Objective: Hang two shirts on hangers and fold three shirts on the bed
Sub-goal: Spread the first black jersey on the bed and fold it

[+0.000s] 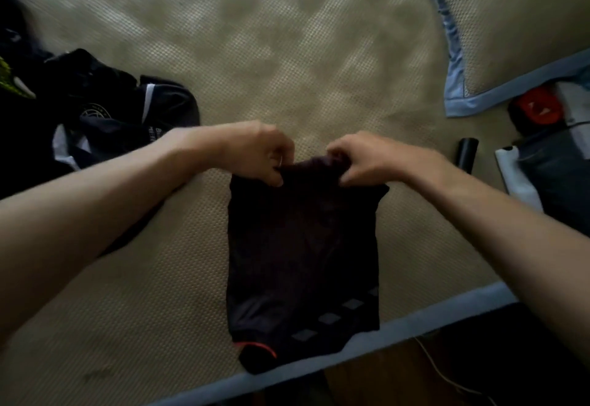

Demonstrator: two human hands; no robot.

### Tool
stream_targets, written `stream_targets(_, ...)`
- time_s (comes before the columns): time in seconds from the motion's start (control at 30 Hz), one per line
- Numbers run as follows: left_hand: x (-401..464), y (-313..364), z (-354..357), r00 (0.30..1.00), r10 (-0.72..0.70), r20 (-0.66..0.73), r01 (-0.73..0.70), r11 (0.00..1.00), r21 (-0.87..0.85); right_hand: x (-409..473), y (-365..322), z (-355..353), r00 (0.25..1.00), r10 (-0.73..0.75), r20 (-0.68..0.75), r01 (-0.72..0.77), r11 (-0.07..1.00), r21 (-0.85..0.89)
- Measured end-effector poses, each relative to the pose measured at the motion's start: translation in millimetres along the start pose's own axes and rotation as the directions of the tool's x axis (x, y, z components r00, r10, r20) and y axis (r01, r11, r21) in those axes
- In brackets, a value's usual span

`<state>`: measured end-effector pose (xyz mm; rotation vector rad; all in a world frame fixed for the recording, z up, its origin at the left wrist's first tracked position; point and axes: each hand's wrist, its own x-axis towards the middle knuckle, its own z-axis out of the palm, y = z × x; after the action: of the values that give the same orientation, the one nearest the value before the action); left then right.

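- Step in hand, as I read it: folding the dark, near-black jersey shirt with grey diamond marks and an orange-trimmed edge, which lies as a narrow rectangle at lower centre of the frame on the beige woven bed mat.
- Left hand is clenched in a pinch on the shirt's far edge, left of its middle; fingers curled, thumb underneath.
- Right hand pinches the same far edge on its right part; fingers bunched over a small hump of cloth.
- Both hands sit just above centre frame, close together, not quite touching each other.
- The shirt runs from the fingers down to the blue-bordered near edge of the bed; its orange-trimmed end overlaps that border at bottom centre.
- To do it well: keep both pinches level, lift the far edge only a little, carry it straight down-frame so the side edges stay aligned; land it short of the trim end, then flatten.
- Risk: the hump between the hands may crease; pull the hands slightly apart first to tension the edge.
- A pile of dark garments with white panels and a round crest lies at left of the frame, well apart from the fingers, under the left forearm's line.
- A blue-trimmed pillow sits upper right, untouched.
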<state>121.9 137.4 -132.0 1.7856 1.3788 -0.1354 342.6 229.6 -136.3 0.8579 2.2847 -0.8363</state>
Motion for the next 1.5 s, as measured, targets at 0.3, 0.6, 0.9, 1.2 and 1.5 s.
stream_targets(0.3, -127.4, 88.8, 214.6, 0.990, 0.089, 0.113, -0.097, 0.993, 0.066, -164.8, -47.8, 202.5, 0.988, -0.037, 0.148, 0.042, 0.998, -0.035)
stream_targets(0.6, -93.6, 85.3, 273.0, 0.885, -0.266, -0.381, 0.262, 0.963, -0.062, -95.1, -100.0, 253.7, 0.932, 0.129, -0.337, -0.079, 0.984, 0.157)
stream_targets(0.9, -119.5, 17.4, 301.8, 0.779, -0.473, -0.411, 0.524, 0.851, 0.014, -121.8, -46.4, 285.6, 0.716, 0.514, -0.472, -0.513, 0.846, 0.143)
stream_targets(1.2, -120.5, 61.1, 258.8, 0.660, -0.750, -0.036, 0.151, 0.180, -0.972, -143.3, -44.1, 253.8, 0.609, 0.793, 0.002, -0.320, 0.243, 0.916)
stream_targets(1.5, -172.9, 71.2, 178.8, 0.924, -0.382, 0.015, 0.061, 0.110, -0.992, -216.7, -130.5, 191.1, 0.701, 0.713, 0.011, 0.060, -0.074, 0.995)
